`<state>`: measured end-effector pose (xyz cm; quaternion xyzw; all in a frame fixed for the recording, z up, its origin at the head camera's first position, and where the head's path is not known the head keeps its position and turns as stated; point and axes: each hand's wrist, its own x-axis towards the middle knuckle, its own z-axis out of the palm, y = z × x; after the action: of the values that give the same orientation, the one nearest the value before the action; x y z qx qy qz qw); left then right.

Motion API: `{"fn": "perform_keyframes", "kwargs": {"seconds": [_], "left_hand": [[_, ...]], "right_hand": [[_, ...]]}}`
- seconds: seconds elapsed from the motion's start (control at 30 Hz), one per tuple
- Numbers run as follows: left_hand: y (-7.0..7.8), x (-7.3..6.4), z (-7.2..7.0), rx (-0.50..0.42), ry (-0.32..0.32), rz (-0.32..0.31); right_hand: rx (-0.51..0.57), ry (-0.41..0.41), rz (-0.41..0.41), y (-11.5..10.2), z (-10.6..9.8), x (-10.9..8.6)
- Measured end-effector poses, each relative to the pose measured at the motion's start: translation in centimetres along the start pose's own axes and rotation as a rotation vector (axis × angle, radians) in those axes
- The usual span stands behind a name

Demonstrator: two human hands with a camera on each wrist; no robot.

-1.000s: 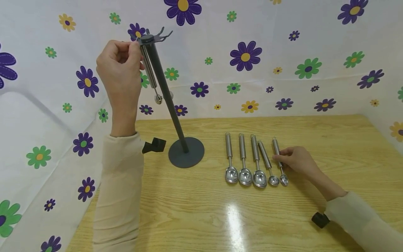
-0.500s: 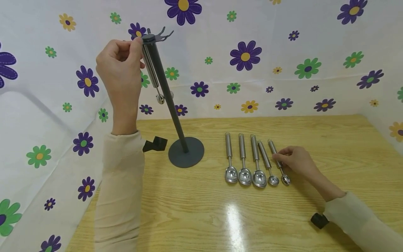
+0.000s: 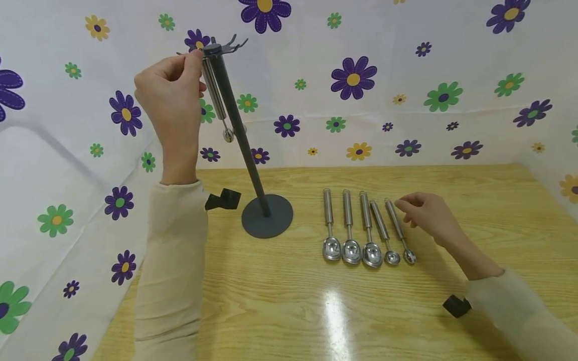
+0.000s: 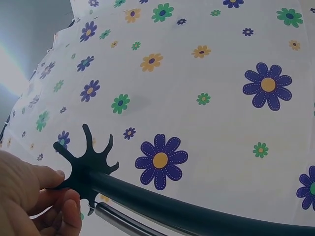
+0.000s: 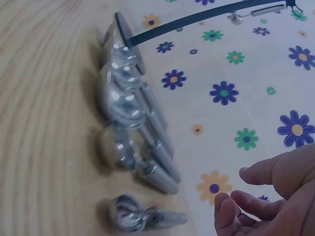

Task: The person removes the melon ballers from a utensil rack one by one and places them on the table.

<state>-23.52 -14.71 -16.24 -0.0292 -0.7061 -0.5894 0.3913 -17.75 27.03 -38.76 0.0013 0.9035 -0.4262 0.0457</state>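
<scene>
My left hand (image 3: 169, 98) is at the top of a dark grey utensil stand (image 3: 239, 130), thumb and fingers pinching one of its hooked prongs. In the left wrist view the stand's head (image 4: 83, 169) fans out in several curved hooks. A steel melon baller (image 3: 214, 93) hangs beside the pole, close to that hand. My right hand (image 3: 429, 215) hovers just right of the small steel scoop (image 3: 395, 219) at the row's right end, loosely bent and holding nothing. Left of it lie another small scoop (image 3: 380, 220) and three larger oval-bowled scoops (image 3: 347, 215), handles pointing away.
The stand's round base (image 3: 275, 225) rests on the wooden table (image 3: 271, 301), left of the row of scoops. Behind hangs a white cloth (image 3: 311, 40) printed with flowers. Part of another hanging bowl (image 3: 244, 129) shows behind the pole.
My right hand has turned the rightmost small scoop slightly, handle end leftward, then let go and lifted away from it. My left hand stays at the stand's top.
</scene>
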Motion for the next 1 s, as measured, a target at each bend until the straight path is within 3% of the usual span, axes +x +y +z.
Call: {"fn": "perform_keyframes", "kwargs": {"seconds": [0.23, 0.43, 0.73, 1.0], "left_hand": [[-0.1, 0.1, 0.1, 0.009, 0.004, 0.042], [0.3, 0.1, 0.1, 0.014, -0.022, 0.019], [0.0, -0.4, 0.2, 0.020, 0.006, 0.028], [0.3, -0.5, -0.3, -0.010, -0.032, 0.025]], "right_hand": [[0.019, -0.014, -0.030, -2.4, -0.4, 0.7], [0.045, -0.019, -0.050, -4.4, -0.2, 1.6], [0.135, -0.048, -0.083, -6.2, 0.8, 2.5], [0.101, -0.050, -0.126, -7.8, 0.8, 2.9]]}}
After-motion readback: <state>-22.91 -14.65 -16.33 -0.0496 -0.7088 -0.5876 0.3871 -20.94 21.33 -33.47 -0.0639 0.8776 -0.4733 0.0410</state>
